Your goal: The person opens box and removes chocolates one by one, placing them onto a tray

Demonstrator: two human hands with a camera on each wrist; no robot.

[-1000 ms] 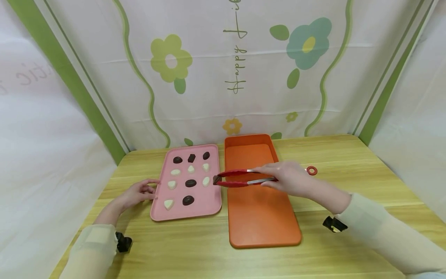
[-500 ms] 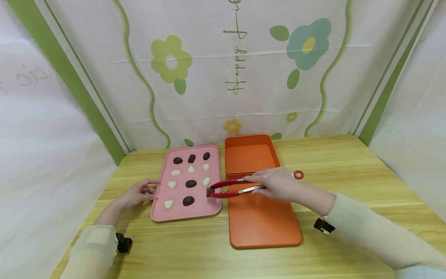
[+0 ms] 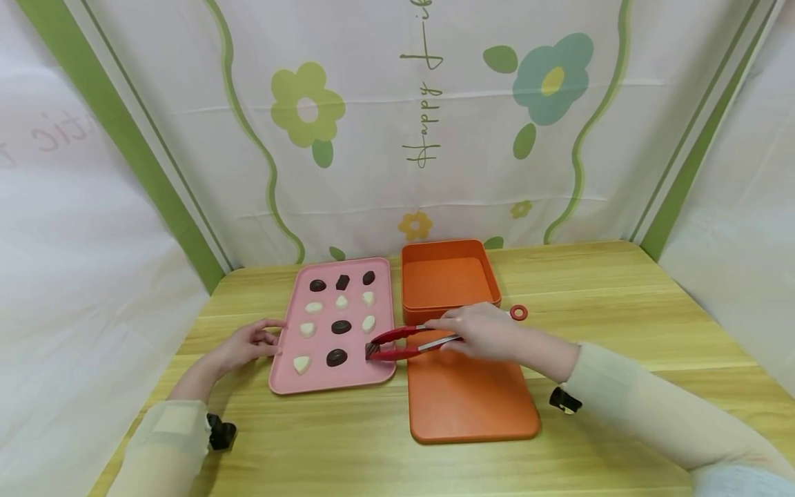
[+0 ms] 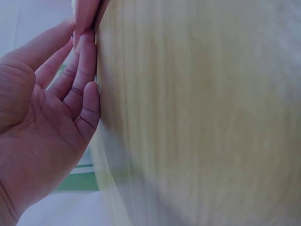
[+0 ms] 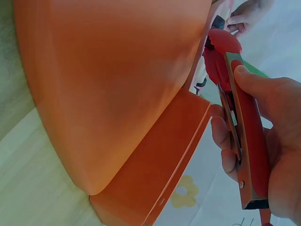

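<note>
In the head view my right hand [image 3: 481,333] grips a pair of red-tipped tongs [image 3: 397,335]. Between the tong tips is a square dark chocolate [image 3: 373,351], low over the right front part of the pink tray [image 3: 357,376]; whether it touches the tray I cannot tell. Rows of dark chocolates [image 3: 341,327] and white chocolates [image 3: 307,329] lie on that tray. My left hand [image 3: 248,342] holds the tray's left edge, its thumb and fingertips at the rim in the left wrist view. The right wrist view shows my thumb and fingers wrapped round the tong arms.
Right of the tray stands an open orange box [image 3: 450,276], with its flat orange lid [image 3: 475,407] in front of it, partly under my right hand. All rest on a wooden table [image 3: 609,290]. A flowered curtain [image 3: 373,172] hangs behind the table.
My right hand has moved the tongs and the square chocolate left and toward me, from the tray's right edge to its front right part. The left hand stays put.
</note>
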